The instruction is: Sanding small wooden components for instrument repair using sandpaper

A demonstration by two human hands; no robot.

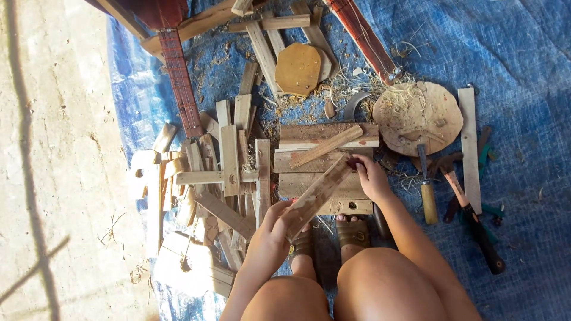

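Head cam looking straight down: left hand (270, 235) is wrapped around the near end of a flat wooden strip (315, 193), which runs diagonally up to the right hand (370, 177). That one is pinched on something small and dark at the strip's far tip; can't tell what it is. The strip rests across a stack of short planks (324, 160) serving as a bench, just ahead of the sandalled feet (327, 238).

Progress-wise, I'd guess well underway: shavings are all over the blue tarp (523, 71), and a pile of cut offcuts (208, 178) sits close on the left. The strip itself looks rough.

Room is tight on the left. On the right, a chisel (426, 187) and a round wooden disc (417, 116) lie near; open tarp beyond them.
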